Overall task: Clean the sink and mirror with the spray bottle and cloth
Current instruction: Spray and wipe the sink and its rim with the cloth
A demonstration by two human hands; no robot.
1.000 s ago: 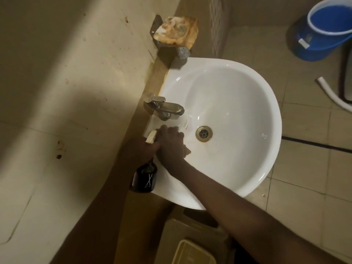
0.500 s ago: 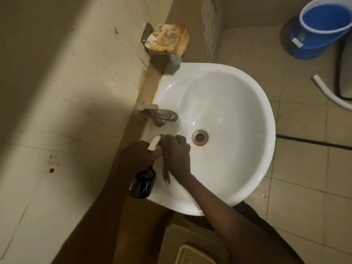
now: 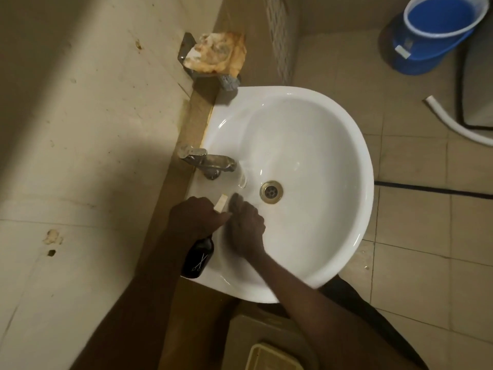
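The left hand (image 3: 197, 217) grips the neck of a dark spray bottle (image 3: 198, 259) at the near-left rim of the white sink (image 3: 346, 209), its pale nozzle (image 3: 221, 203) pointing into the basin. The right hand (image 3: 246, 228) lies inside the basin beside the drain (image 3: 271, 192), fingers curled; whether it holds a cloth, I cannot tell. A crumpled orange cloth (image 3: 218, 53) sits on a wall holder beyond the tap (image 3: 210, 162).

You have a blue bucket (image 3: 437, 33) on the tiled floor (image 3: 416, 236), with a white hose (image 3: 453, 121) nearby. A metal wall bracket (image 3: 186, 49) sits above the tap (image 3: 210, 162).
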